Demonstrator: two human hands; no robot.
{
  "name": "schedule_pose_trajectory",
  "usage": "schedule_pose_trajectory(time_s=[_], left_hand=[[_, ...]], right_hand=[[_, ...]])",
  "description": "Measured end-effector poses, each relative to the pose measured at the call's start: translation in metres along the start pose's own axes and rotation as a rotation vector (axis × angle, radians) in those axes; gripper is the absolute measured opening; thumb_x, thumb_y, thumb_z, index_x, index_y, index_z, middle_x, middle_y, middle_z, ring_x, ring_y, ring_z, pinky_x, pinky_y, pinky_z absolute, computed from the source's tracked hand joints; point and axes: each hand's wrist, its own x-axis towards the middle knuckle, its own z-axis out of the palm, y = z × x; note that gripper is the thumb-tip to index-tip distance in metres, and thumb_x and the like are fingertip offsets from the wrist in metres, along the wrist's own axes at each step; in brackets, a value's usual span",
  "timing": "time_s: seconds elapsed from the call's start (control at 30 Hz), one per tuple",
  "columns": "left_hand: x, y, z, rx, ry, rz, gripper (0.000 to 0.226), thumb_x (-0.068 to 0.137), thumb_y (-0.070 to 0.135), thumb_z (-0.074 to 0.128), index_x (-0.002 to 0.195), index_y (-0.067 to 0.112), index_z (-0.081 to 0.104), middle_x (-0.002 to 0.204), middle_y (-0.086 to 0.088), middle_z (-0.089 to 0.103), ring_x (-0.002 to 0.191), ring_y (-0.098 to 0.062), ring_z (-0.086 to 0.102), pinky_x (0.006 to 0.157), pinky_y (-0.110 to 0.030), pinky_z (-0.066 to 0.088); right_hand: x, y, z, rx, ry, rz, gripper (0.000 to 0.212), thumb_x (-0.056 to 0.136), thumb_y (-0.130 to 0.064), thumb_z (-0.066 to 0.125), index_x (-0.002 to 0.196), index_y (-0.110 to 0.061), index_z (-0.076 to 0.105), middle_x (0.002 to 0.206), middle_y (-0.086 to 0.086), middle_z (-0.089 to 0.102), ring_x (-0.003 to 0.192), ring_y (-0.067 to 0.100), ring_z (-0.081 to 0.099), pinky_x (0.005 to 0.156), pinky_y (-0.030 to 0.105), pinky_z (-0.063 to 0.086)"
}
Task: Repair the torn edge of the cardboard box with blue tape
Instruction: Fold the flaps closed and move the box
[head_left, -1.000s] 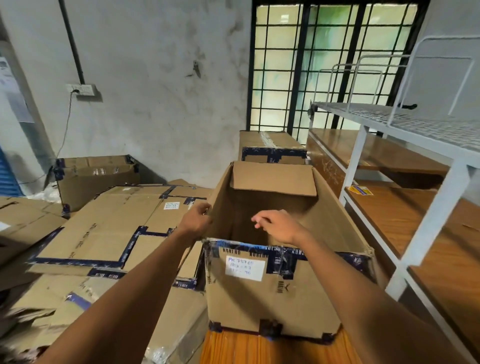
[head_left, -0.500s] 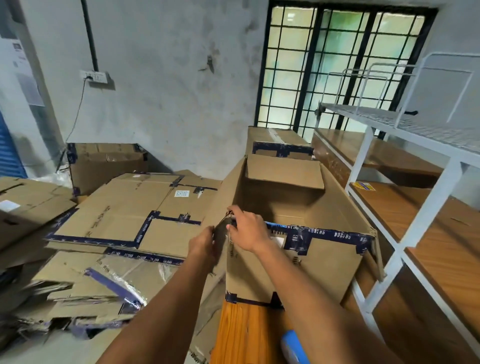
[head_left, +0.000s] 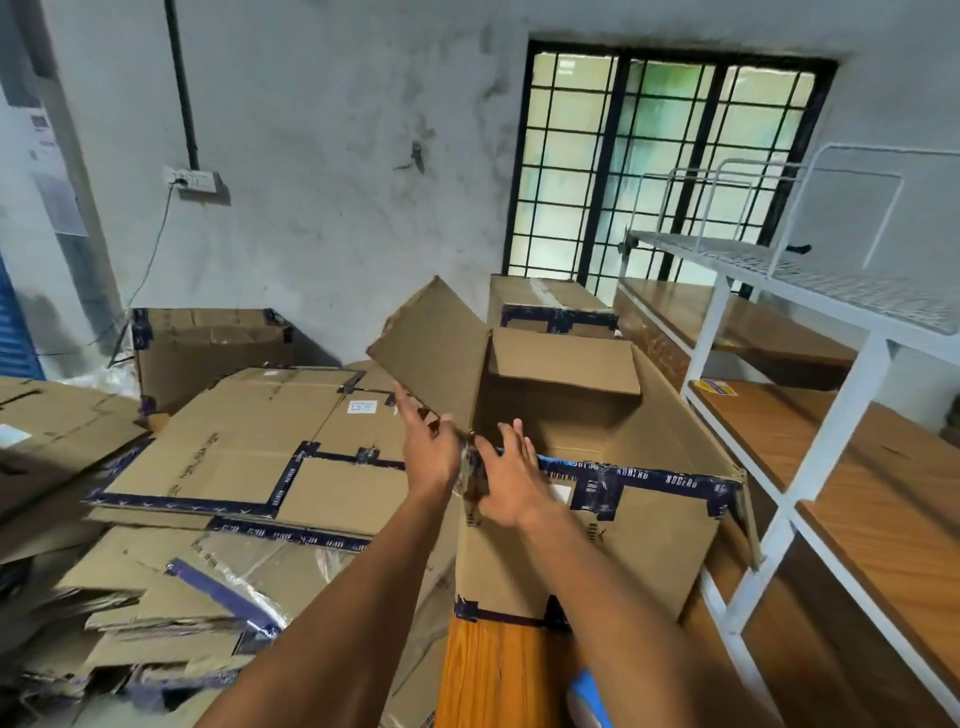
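Note:
An open brown cardboard box (head_left: 644, 540) stands on a wooden surface, dark blue printed tape along its near top rim. Its left flap (head_left: 431, 353) is raised and leans out to the left. The near left corner (head_left: 470, 467) of the box looks torn and crumpled with clear film. My left hand (head_left: 428, 449) lies flat against the outside of that corner, fingers straight. My right hand (head_left: 506, 475) presses on the same corner from the right, fingers spread. A blue tape roll (head_left: 589, 699) shows partly at the bottom edge, below my right forearm.
Flattened cardboard sheets (head_left: 228, 457) are piled at the left, with a closed box (head_left: 208, 345) behind them by the wall. Another taped box (head_left: 550, 306) stands behind the open one. A white metal rack with wooden shelves (head_left: 810, 436) fills the right side.
The box's left flap has swung up and outward. Both hands moved from gripping the near left corner to pressing it with flat, spread fingers. The camera tilted up a little.

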Motion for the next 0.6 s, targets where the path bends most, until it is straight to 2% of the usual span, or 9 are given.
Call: schedule_pose_trajectory(time_s=[0.03, 0.1, 0.23, 0.27, 0.33, 0.4, 0.47, 0.53, 0.6], left_hand=[[0.002, -0.002, 0.002, 0.084, -0.040, 0.125, 0.086, 0.110, 0.027, 0.051, 0.164, 0.056, -0.010, 0.174, 0.005, 0.030, 0.140, -0.026, 0.057, 0.116, -0.035, 0.047], [0.006, -0.006, 0.007, 0.227, -0.153, 0.320, 0.078, 0.109, 0.044, 0.047, 0.164, 0.057, -0.007, 0.176, 0.003, 0.027, 0.155, -0.026, 0.040, 0.125, -0.051, 0.038], [0.004, -0.006, 0.020, 0.586, -0.390, 0.482, 0.063, 0.108, 0.063, 0.029, 0.167, 0.053, 0.011, 0.176, -0.001, 0.023, 0.159, -0.029, 0.028, 0.126, -0.061, 0.028], [0.002, -0.007, 0.023, 0.702, -0.447, 0.494, 0.059, 0.107, 0.065, 0.024, 0.165, 0.055, 0.017, 0.178, 0.002, 0.018, 0.161, -0.029, 0.023, 0.127, -0.063, 0.022], [0.000, -0.014, 0.033, 0.898, -0.557, 0.496, 0.056, 0.109, 0.066, 0.019, 0.162, 0.054, 0.030, 0.179, 0.007, 0.011, 0.163, -0.025, 0.014, 0.128, -0.066, 0.012], [-0.005, -0.017, 0.043, 1.025, -0.590, 0.518, 0.059, 0.107, 0.068, 0.018, 0.157, 0.049, 0.042, 0.178, 0.006, 0.019, 0.162, -0.022, 0.018, 0.126, -0.068, 0.011], [-0.013, -0.014, 0.058, 1.115, -0.548, 0.564, 0.065, 0.101, 0.073, 0.022, 0.150, 0.040, 0.050, 0.168, 0.004, 0.039, 0.156, -0.021, 0.032, 0.125, -0.067, 0.014], [-0.020, -0.009, 0.075, 1.211, -0.531, 0.615, 0.065, 0.099, 0.075, 0.033, 0.146, 0.032, 0.050, 0.157, 0.002, 0.051, 0.148, -0.023, 0.044, 0.126, -0.066, 0.013], [-0.026, -0.002, 0.096, 1.286, -0.607, 0.674, 0.065, 0.100, 0.071, 0.043, 0.153, 0.033, 0.042, 0.158, 0.000, 0.050, 0.148, -0.025, 0.046, 0.127, -0.066, 0.011]], right_hand=[[-0.001, 0.000, 0.001, 0.018, -0.001, 0.024, 0.089, 0.093, -0.019, 0.075, 0.166, -0.018, 0.024, 0.175, 0.015, -0.003, 0.161, 0.035, -0.017, 0.130, 0.050, -0.004], [-0.004, 0.005, 0.004, 0.007, 0.046, 0.044, 0.087, 0.093, -0.029, 0.076, 0.164, -0.014, 0.027, 0.172, 0.017, 0.009, 0.162, 0.034, -0.007, 0.132, 0.048, 0.000], [-0.016, 0.031, 0.001, -0.052, 0.111, 0.163, 0.085, 0.093, -0.039, 0.073, 0.159, -0.006, 0.032, 0.168, 0.019, 0.021, 0.162, 0.034, 0.008, 0.132, 0.047, 0.014], [-0.023, 0.041, -0.003, -0.064, 0.167, 0.185, 0.077, 0.094, -0.039, 0.069, 0.156, -0.006, 0.037, 0.165, 0.019, 0.026, 0.160, 0.034, 0.014, 0.131, 0.048, 0.016], [-0.039, 0.073, -0.003, -0.029, 0.396, 0.249, 0.052, 0.098, -0.039, 0.059, 0.143, -0.012, 0.055, 0.151, 0.016, 0.041, 0.149, 0.032, 0.033, 0.125, 0.051, 0.031], [-0.057, 0.103, -0.004, 0.021, 0.626, 0.331, 0.031, 0.099, -0.030, 0.059, 0.127, -0.017, 0.064, 0.140, 0.012, 0.046, 0.134, 0.030, 0.042, 0.112, 0.051, 0.044], [-0.072, 0.126, -0.009, 0.090, 0.757, 0.458, 0.022, 0.099, -0.023, 0.061, 0.120, -0.016, 0.062, 0.133, 0.011, 0.047, 0.124, 0.030, 0.047, 0.103, 0.048, 0.048], [-0.079, 0.140, -0.023, 0.229, 0.817, 0.663, 0.026, 0.100, -0.029, 0.062, 0.121, -0.014, 0.057, 0.133, 0.014, 0.048, 0.122, 0.033, 0.047, 0.100, 0.046, 0.045], [-0.083, 0.157, -0.041, 0.449, 0.821, 0.948, 0.048, 0.100, -0.045, 0.063, 0.133, -0.012, 0.052, 0.146, 0.019, 0.044, 0.135, 0.038, 0.039, 0.107, 0.048, 0.041]])
